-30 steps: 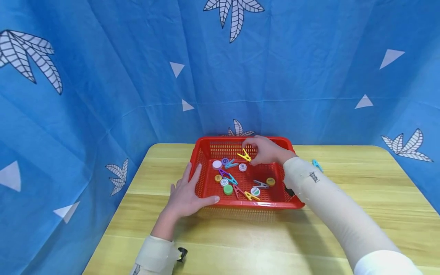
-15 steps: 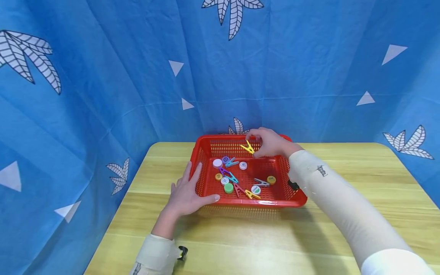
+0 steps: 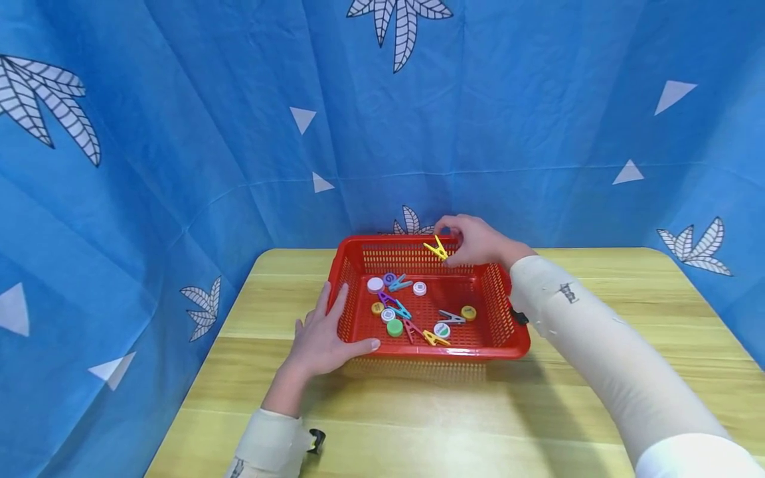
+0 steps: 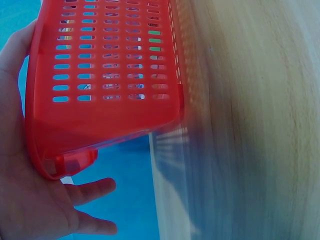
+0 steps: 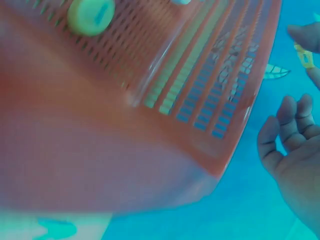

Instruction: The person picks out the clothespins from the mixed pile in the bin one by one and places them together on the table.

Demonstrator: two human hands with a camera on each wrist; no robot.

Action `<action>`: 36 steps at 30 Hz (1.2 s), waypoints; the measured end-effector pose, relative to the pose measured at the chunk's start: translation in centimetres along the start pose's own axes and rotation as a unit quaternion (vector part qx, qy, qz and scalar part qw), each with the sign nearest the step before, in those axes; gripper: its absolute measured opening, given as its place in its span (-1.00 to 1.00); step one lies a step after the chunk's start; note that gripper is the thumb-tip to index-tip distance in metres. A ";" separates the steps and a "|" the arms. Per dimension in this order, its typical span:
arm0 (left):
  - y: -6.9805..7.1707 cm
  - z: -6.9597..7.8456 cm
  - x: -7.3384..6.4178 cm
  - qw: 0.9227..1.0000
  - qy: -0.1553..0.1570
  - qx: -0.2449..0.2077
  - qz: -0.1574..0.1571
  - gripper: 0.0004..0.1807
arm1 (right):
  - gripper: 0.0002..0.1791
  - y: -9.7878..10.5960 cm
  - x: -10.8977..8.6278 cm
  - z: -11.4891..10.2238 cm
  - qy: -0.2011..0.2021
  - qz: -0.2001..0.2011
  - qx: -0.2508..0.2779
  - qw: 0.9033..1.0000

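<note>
My right hand (image 3: 475, 242) pinches a yellow clothespin (image 3: 438, 249) between thumb and finger, above the far rim of a red basket (image 3: 418, 354). In the right wrist view the same clothespin (image 5: 305, 56) shows at the right edge, with the other fingers (image 5: 270, 137) loosely bent. My left hand (image 3: 319, 342) lies with spread fingers against the basket's left end. Its fingers reach past the rim in the left wrist view. Inside the basket lie a purple clothespin (image 3: 387, 300), a grey clothespin (image 3: 452, 317), a green bottle cap (image 3: 394, 327) and several more clothespins and caps.
The basket stands on a wooden table (image 3: 418, 425). A blue patterned curtain (image 3: 388, 146) hangs close behind and at the left. A blurred teal object (image 5: 55, 228) lies on the table beside the basket in the right wrist view.
My right hand has lifted the yellow clothespin up and to the right, from inside the basket to above its far rim. The left hand has stayed in place.
</note>
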State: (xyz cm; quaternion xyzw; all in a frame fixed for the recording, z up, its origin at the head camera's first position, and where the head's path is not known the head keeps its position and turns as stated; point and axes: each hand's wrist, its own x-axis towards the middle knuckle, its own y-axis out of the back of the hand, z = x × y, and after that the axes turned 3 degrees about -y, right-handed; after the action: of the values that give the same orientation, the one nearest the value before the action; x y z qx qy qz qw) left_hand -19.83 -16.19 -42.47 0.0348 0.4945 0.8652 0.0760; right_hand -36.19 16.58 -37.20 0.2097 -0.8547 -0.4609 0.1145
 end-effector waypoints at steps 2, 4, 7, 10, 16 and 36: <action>0.0 0.0 0.0 1.000 0.000 0.000 0.000 0.40 | -0.36 0.2 -0.2 0.1 -0.013 -0.001 0.005 1.000; 0.0 0.0 -0.1 1.000 -0.001 0.000 0.001 0.40 | -0.36 0.4 -0.4 0.4 -0.025 0.001 0.008 1.000; -0.1 0.1 0.0 1.000 -0.005 0.000 0.002 0.40 | -0.36 0.9 -1.0 1.2 -0.035 0.007 0.008 0.999; -0.5 0.5 0.3 1.000 -0.009 -0.003 0.000 0.40 | -0.37 1.6 -1.8 2.5 -0.042 0.016 0.001 0.999; -0.6 0.8 0.3 1.000 -0.008 -0.006 -0.004 0.41 | -0.38 2.5 -3.0 3.9 -0.038 0.024 -0.002 0.999; -0.3 0.3 -0.3 1.000 0.001 0.001 -0.002 0.43 | -0.40 3.5 -4.9 7.0 -0.053 0.014 0.008 0.998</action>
State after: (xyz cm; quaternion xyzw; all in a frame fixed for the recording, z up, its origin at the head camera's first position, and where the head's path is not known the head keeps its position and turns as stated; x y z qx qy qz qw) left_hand -19.47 -15.84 -42.60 0.0333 0.4955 0.8645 0.0771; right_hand -35.47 25.78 -38.13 0.1738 -0.8662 -0.4627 0.0734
